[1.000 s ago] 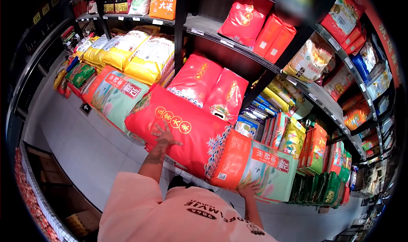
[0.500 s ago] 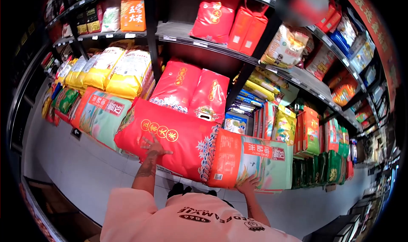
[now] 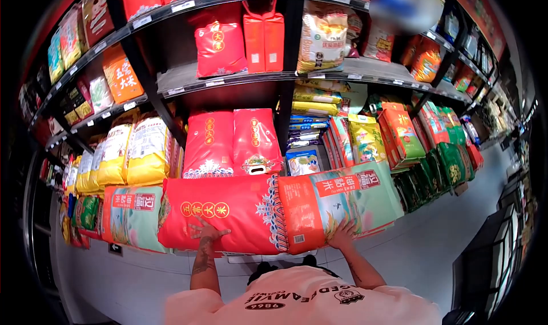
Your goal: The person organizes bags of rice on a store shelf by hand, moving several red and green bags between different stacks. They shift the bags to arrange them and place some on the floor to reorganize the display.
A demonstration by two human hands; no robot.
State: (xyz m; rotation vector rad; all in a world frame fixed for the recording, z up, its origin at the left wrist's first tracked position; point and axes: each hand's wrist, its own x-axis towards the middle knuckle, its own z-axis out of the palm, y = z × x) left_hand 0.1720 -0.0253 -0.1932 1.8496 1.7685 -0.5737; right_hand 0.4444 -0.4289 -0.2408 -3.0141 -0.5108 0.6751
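My left hand (image 3: 209,232) lies with fingers spread on a large red rice bag (image 3: 240,188), just below its row of gold circled characters. My right hand (image 3: 343,234) rests on the lower front of an orange and pale green rice bag (image 3: 365,202), its fingers stretched out. The two bags lie side by side and their edges touch. Another orange and green bag (image 3: 134,216) lies to the left of the red one. Neither hand grasps anything.
Behind the front row stand upright red bags (image 3: 209,139) and yellow and white sacks (image 3: 149,148). Above runs a dark shelf (image 3: 228,82) with price tags. Green bags (image 3: 445,174) are stacked at the right. Grey tiled floor (image 3: 394,268) lies in front.
The camera view has turned, so the bags now lie more level in the picture. Both hands stay on the same bags; the left still has its fingers spread.
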